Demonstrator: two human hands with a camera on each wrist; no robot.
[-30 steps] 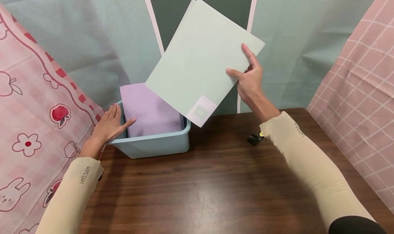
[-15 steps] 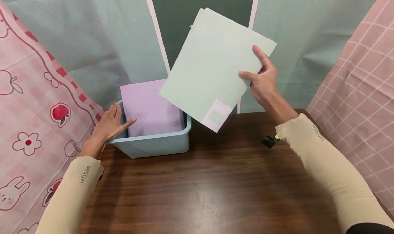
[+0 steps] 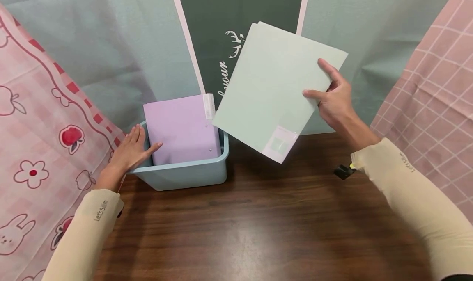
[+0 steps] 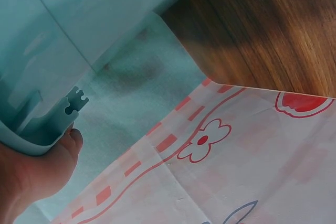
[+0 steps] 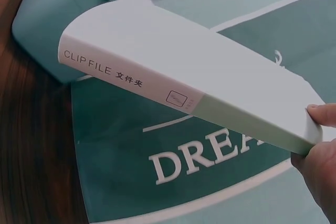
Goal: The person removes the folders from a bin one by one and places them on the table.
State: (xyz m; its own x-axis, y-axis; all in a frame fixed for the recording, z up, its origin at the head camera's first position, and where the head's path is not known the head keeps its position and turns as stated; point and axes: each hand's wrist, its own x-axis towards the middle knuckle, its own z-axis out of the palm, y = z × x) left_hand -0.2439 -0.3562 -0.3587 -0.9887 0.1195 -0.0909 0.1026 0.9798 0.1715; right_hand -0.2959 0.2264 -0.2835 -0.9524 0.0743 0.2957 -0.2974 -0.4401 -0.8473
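In the head view my right hand (image 3: 334, 98) grips a pale green clip file folder (image 3: 277, 88) by its right edge, thumb and a finger on the face towards me. The folder hangs tilted in the air, right of the bin. Its spine, printed CLIP FILE (image 5: 126, 74), shows in the right wrist view. My left hand (image 3: 129, 149) rests at the left rim of a light blue plastic bin (image 3: 184, 176), fingers straight and thumb reaching over the inside. A purple folder (image 3: 181, 129) with a white label stands leaning in that bin.
The bin stands on a dark wooden table (image 3: 229, 231). Behind hangs a blue-green cloth (image 3: 144, 39) with a dark panel and white print. A pink fruit-patterned cloth (image 3: 40, 121) hangs at left, a pink checked one (image 3: 439, 88) at right.
My right hand has carried the green folder right and somewhat downward, away from the bin. More of the purple folder, including its white label, now shows. The left hand has stayed in place.
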